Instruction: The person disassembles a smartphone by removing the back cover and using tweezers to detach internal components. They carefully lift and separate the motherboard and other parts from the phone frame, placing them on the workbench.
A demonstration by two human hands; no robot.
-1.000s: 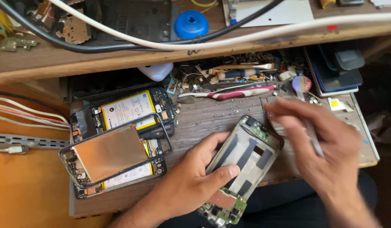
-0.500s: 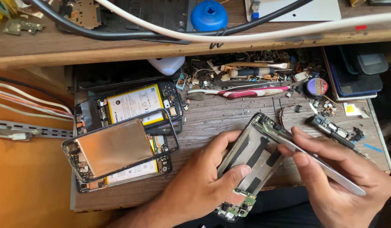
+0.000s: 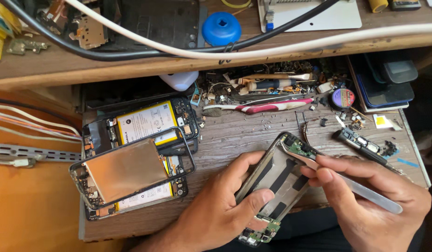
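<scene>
My left hand (image 3: 220, 205) grips an opened phone frame (image 3: 276, 179), held tilted over the front edge of the wooden worktop (image 3: 244, 133). The frame shows green circuit boards at its top and bottom ends. My right hand (image 3: 372, 196) pinches metal tweezers (image 3: 365, 189), and their tips touch the green board at the frame's upper end. A stack of opened phones (image 3: 134, 158) with yellow-labelled batteries and a copper-coloured plate lies to the left of my left hand.
Behind the hands lie a red and white toothbrush (image 3: 258, 107), loose screws, small tools and a round purple tin (image 3: 343, 98). A small black part (image 3: 361, 142) lies at the right. The shelf above carries a blue cap (image 3: 221, 28), cables and circuit boards.
My right hand came in from the back right with the tweezers and brought their tips down onto the top of the frame. My left hand kept hold of the frame.
</scene>
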